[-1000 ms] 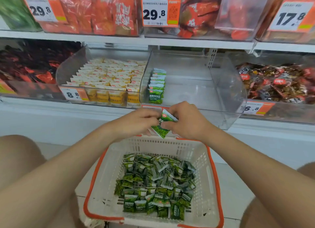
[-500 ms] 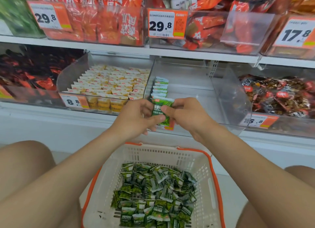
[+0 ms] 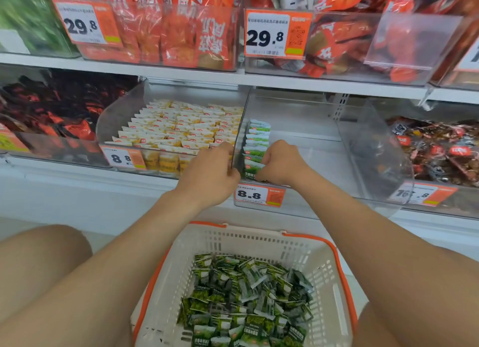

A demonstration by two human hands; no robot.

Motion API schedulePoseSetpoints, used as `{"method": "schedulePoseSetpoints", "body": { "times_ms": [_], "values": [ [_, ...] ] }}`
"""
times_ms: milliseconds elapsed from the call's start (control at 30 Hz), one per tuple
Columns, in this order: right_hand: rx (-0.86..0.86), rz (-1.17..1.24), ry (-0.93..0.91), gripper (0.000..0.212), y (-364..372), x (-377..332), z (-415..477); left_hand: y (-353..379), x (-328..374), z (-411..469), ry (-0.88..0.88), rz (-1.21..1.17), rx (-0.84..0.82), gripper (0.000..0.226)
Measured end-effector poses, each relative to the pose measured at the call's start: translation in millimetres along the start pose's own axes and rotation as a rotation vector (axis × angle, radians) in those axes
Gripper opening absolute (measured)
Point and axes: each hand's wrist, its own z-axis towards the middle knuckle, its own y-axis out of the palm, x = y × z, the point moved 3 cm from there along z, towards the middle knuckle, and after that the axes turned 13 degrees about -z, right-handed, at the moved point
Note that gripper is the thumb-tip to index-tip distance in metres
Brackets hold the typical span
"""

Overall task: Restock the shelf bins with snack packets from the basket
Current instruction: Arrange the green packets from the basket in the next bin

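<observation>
The right hand (image 3: pixel 281 162) has its fingers curled and pinched together on the front green packets (image 3: pixel 252 168). It is setting them on edge at the near end of the row (image 3: pixel 257 136), which runs away from the grip along the left wall of the clear bin (image 3: pixel 375 149).

Just left of the grip, the left hand (image 3: pixel 210 176) sits at the bin's front corner with its fingers curled at the wall. I cannot tell whether it holds the wall or steadies a packet.

Directly under the grip hangs the price tag (image 3: pixel 259 195). Further down, nearer the person, the basket (image 3: pixel 259 239) holds a loose heap (image 3: pixel 246 294) of the same packets, so most of the job looks still to do. Past the wall to the left lie tidy yellow packets (image 3: pixel 181 126).

To do this step well, I would push the held packets back until they lean firmly on the row. They should stand upright, tight to the wall, with faces matching. I would let go only once they are braced, since slick film packets tend to slide or tip forward.
</observation>
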Motion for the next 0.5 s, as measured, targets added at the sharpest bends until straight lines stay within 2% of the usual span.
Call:
{"method": "schedulePoseSetpoints", "body": {
  "times_ms": [100, 233, 367, 500],
  "values": [
    [-0.001, -0.002, 0.044, 0.038, 7, -3, 11, 0, -2, 1, 0.021, 0.004, -0.011, 0.019],
    [0.054, 0.089, 0.088, 0.032, 9, -2, 18, 1, -7, 2, 0.053, -0.026, -0.02, 0.023],
    [0.051, 0.068, 0.11, 0.052, 15, 1, 17, 2, -8, -1, 0.057, -0.024, -0.02, 0.027],
    [0.042, 0.108, 0.084, 0.049, 7, 2, 13, 1, -5, -10, 0.058, -0.009, -0.008, 0.025]
  ]
}}
